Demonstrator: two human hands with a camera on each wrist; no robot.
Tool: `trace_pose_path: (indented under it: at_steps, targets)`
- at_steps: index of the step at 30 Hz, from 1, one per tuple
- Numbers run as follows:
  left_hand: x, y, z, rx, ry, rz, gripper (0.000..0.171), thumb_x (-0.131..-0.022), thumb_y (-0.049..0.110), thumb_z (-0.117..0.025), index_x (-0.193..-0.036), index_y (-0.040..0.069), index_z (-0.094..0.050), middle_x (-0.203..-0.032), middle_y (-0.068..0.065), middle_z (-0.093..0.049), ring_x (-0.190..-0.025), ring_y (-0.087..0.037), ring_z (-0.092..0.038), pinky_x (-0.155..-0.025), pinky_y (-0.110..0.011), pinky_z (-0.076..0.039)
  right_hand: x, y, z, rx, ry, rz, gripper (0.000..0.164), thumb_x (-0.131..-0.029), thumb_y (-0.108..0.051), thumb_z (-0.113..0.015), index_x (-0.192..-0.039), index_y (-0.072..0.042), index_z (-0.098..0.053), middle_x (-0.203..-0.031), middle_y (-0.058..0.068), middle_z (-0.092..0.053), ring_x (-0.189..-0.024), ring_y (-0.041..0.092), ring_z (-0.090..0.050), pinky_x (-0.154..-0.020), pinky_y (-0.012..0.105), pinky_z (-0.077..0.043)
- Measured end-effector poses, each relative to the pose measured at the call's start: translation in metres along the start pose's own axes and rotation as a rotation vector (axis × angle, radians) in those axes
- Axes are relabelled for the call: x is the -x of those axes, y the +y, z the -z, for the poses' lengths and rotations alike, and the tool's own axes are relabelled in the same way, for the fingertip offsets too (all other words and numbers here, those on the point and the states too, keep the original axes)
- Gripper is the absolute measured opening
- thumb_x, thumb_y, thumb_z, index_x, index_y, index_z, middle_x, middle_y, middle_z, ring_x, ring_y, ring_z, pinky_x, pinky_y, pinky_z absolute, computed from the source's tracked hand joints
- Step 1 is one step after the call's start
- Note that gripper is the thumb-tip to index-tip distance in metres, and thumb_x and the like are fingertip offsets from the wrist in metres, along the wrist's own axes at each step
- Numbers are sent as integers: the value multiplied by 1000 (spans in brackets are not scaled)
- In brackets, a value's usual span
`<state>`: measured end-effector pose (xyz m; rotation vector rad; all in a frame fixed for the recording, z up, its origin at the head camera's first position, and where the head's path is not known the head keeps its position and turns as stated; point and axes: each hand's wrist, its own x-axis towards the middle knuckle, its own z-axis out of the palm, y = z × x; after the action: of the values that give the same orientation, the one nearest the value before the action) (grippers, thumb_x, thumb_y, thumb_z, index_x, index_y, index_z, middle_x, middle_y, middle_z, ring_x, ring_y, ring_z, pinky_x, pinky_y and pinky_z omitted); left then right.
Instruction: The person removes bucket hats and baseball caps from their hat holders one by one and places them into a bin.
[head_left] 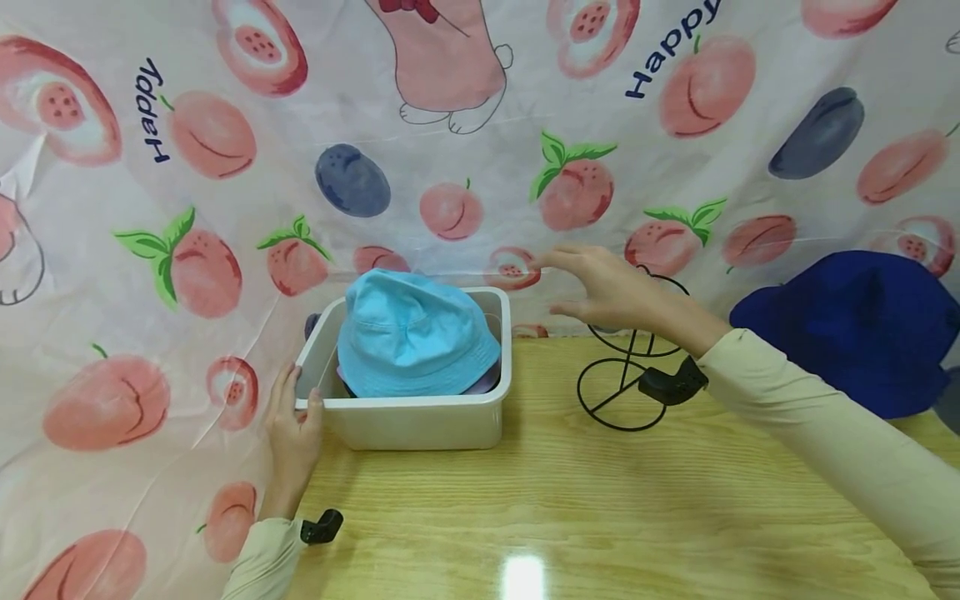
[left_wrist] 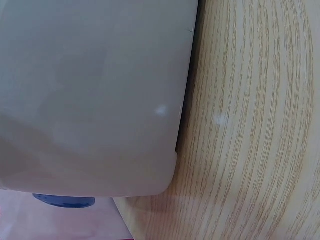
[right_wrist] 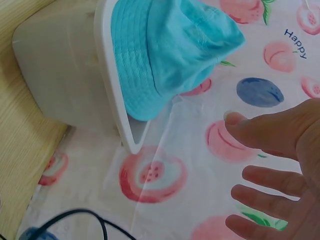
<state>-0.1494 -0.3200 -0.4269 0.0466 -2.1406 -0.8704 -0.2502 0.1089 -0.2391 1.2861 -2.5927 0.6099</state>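
Observation:
A white plastic storage bin [head_left: 420, 425] stands against the back cloth. Inside lies a light blue bucket hat [head_left: 412, 333], crown up, its brim over darker purple and black items [head_left: 483, 383] mostly hidden below. At the bin's front left corner, my left hand [head_left: 292, 433] holds the rim, thumb at the front and fingers along the left side. The left wrist view shows only the bin's wall [left_wrist: 95, 100], not the hand. My right hand [head_left: 600, 287] is raised right of the bin, fingers spread and holding nothing.
A black wire stand with round loops [head_left: 622, 392] is under my right forearm. Farther right sits a dark blue fabric hat [head_left: 847, 325], partly behind the sleeve. The wooden table [head_left: 600, 508] meets a fruit-printed cloth [head_left: 465, 150] at the back and left.

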Motion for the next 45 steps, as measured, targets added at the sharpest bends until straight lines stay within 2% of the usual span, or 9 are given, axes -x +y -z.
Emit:
trace_pose_path:
  at_steps: [8, 18, 27, 31, 38, 45]
  targets:
    - [0, -1, -1, 12, 13, -9, 47, -92, 12, -53, -135, -4, -48, -145, -11, -41, -129, -26, -40, -76, 0, -36, 13, 8, 12, 47, 2, -32, 52, -82, -18, -73, -129, -5, -55, -128, 14, -55, -117, 32, -51, -94, 50, -44]
    - [0, 0, -1, -13, 15, 7, 47, -92, 15, -52, -136, -2, -48, -144, -12, -42, -128, -24, -41, -78, -5, -42, 32, 17, 23, 48, 49, -51, 51, -81, -15, -74, -128, -4, -56, -128, 16, -55, -119, 34, -49, -94, 53, -43]
    - [1, 1, 0, 12, 33, -3, 46, -91, 12, -52, -134, -3, -49, -142, -14, -44, -126, -27, -43, -76, 0, -37, 51, 28, 32, 44, 117, -21, 50, -81, -10, -74, -127, -4, -56, -126, 15, -56, -118, 34, -48, -93, 55, -42]
    - [2, 1, -2, 19, 40, -12, 46, -91, 11, -53, -134, -3, -49, -141, -15, -45, -125, -28, -44, -76, -1, -36, 61, 31, 38, 50, 146, -53, 48, -80, -9, -75, -125, -3, -58, -121, 16, -57, -117, 37, -47, -91, 58, -41]
    - [3, 2, -2, 12, 27, -7, 46, -91, 13, -52, -134, -3, -49, -141, -15, -44, -125, -26, -44, -76, 0, -37, 78, 39, 48, 95, 152, -126, 48, -80, -10, -74, -124, -1, -58, -135, 22, -48, -114, 42, -50, -91, 61, -41]
    - [2, 1, 1, -12, 20, -26, 46, -91, 15, -51, -134, -4, -49, -143, -12, -43, -126, -29, -44, -76, 0, -36, 91, 47, 56, 121, 174, -131, 53, -76, -9, -77, -124, -3, -58, -120, 20, -59, -108, 40, -55, -85, 60, -44]
